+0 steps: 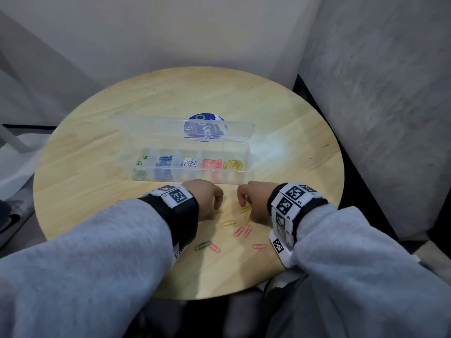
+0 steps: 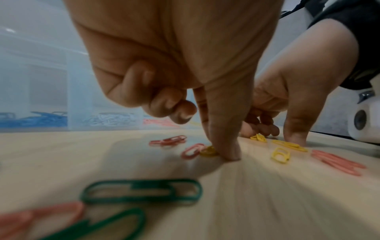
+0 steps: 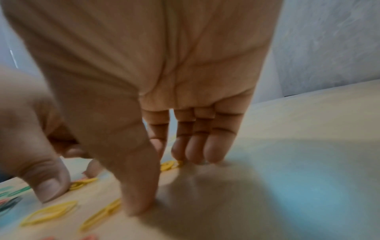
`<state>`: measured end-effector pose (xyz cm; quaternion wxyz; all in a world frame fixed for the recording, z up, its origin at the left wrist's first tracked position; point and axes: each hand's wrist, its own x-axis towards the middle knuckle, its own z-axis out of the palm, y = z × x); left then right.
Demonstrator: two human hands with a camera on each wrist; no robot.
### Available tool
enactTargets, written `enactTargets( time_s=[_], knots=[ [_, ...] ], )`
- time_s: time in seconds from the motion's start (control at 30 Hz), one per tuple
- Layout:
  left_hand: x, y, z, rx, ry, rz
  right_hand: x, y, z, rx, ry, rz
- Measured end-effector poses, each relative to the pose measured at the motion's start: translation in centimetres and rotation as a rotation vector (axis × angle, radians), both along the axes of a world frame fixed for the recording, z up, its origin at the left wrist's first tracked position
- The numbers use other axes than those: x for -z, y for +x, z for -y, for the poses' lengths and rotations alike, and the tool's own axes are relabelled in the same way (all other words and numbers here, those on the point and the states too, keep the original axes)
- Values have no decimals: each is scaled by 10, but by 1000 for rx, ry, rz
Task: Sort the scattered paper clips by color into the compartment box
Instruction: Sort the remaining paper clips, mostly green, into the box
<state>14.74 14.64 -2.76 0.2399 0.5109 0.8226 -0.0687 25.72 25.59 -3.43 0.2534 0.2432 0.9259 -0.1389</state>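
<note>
The clear compartment box (image 1: pixel 248 152) stands open mid-table, holding green, blue, white, pink and yellow clips in separate cells. Just in front of it, my left hand (image 1: pixel 217 208) has its thumb and forefinger tips down on a yellow clip (image 2: pixel 208 152), pinching it against the wood; the other fingers are curled. My right hand (image 1: pixel 244 205) points its nearly straight fingers down onto another yellow clip (image 3: pixel 170 164), with its thumb planted apart beside a further yellow clip (image 3: pixel 101 214). Loose yellow (image 1: pixel 228 222), pink (image 1: pixel 238 231) and green (image 1: pixel 203 245) clips lie between my wrists.
The round wooden table (image 1: pixel 97 142) sits in a corner of grey walls. The box's clear lid (image 1: pixel 146 123) lies open behind it, over a blue round sticker (image 1: pixel 205 128). More pink clips (image 1: pixel 259 246) lie near the table's front edge.
</note>
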Motion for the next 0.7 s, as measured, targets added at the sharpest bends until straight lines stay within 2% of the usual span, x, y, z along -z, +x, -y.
enactTargets(
  time_s=[0.3, 0.5, 0.57, 0.6, 0.7],
  knots=[
    [2, 1, -1, -1, -56, -19, -2, -8, -3, -60, -69, 27],
    [-1, -4, 6, -88, -7, 80, -3, -11, -2, -93, -47, 84],
    [-6, -10, 10, -171, 78, 196, -4, -11, -2, -107, -36, 97],
    [-9, -14, 12, -237, 136, 305, -4, -11, -1, -110, -27, 97],
    [-24, -21, 18, -543, 321, 775, -5, -10, -2, -109, 30, 58]
  ],
)
